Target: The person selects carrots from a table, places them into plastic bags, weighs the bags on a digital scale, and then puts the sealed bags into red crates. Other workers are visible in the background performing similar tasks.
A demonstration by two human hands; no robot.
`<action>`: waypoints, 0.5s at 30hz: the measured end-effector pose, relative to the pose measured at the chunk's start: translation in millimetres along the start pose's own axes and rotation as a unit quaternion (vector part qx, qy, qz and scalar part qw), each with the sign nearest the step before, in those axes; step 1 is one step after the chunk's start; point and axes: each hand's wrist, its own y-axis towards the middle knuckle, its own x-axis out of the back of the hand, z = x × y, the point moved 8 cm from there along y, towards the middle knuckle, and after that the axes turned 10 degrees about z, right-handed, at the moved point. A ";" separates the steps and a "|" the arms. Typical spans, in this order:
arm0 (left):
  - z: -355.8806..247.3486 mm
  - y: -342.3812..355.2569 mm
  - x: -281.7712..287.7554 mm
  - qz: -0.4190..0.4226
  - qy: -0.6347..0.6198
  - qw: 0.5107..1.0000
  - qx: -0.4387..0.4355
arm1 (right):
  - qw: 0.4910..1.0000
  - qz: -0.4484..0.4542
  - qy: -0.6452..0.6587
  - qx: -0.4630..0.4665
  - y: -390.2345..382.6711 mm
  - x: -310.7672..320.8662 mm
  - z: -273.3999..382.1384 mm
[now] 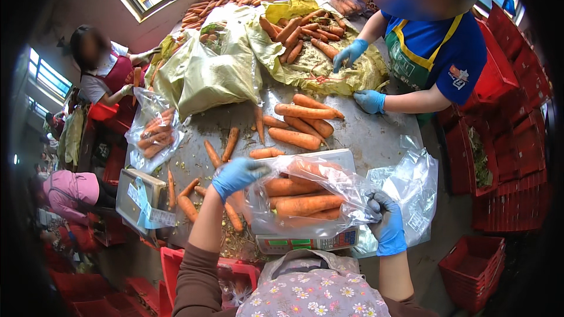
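A clear plastic bag of carrots (305, 202) lies on a scale (307, 241) at the near edge of the metal table (208, 129). My left hand (235, 177), in a blue glove, grips the bag's left upper part. My right hand (385, 223), also gloved, with darkened fingertips, holds the bag's right end, fingers curled on the plastic. Empty clear bags (411, 185) lie to the right of the scale. Loose carrots (294, 137) lie beyond it, and more are at the left.
Yellowish sacks (205, 76) and piled carrots (291, 38) cover the far table. Co-workers (435, 58) (100, 70) stand opposite and at left. A bagged bunch (154, 138) and another scale (141, 194) are at left. Red crates stand right (470, 270) and below (176, 270).
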 end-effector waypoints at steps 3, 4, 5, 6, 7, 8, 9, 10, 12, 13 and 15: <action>-38.6 39.5 51.0 -0.063 -0.324 0.940 -0.086 | 0.999 -0.003 0.043 0.002 11.3 1.2 5.7; -40.6 56.3 58.4 -0.096 -0.303 0.944 -0.091 | 0.999 -0.001 0.043 -0.004 14.4 -6.3 7.7; -35.7 74.2 62.4 -0.131 -0.283 0.945 -0.097 | 0.999 0.001 0.038 -0.002 17.8 -10.2 8.3; -27.5 99.1 54.7 -0.097 -0.242 0.962 -0.085 | 0.999 0.002 0.033 0.001 21.9 -11.7 9.3; -14.1 121.3 44.5 -0.096 -0.186 0.975 -0.076 | 1.000 0.002 0.027 0.005 25.3 -13.5 11.2; -12.6 138.5 37.0 -0.121 -0.006 0.991 -0.056 | 1.000 0.008 0.017 -0.001 26.9 -17.0 13.8; -11.8 156.0 27.4 -0.140 0.175 0.974 -0.038 | 1.000 0.009 0.010 0.000 28.2 -21.2 16.7; 4.3 173.3 14.0 -0.150 0.239 0.957 -0.068 | 1.000 0.013 0.002 -0.003 28.5 -27.5 17.3; 3.3 198.9 -14.7 -0.089 0.372 0.920 -0.087 | 1.000 0.023 -0.001 0.004 28.6 -29.0 23.4; 3.9 204.2 -22.9 -0.094 0.405 0.906 -0.080 | 1.000 0.017 -0.003 0.009 27.7 -25.7 25.9; 8.4 209.8 -37.8 -0.106 0.468 0.875 -0.062 | 1.000 0.006 -0.008 0.012 28.4 -21.4 29.3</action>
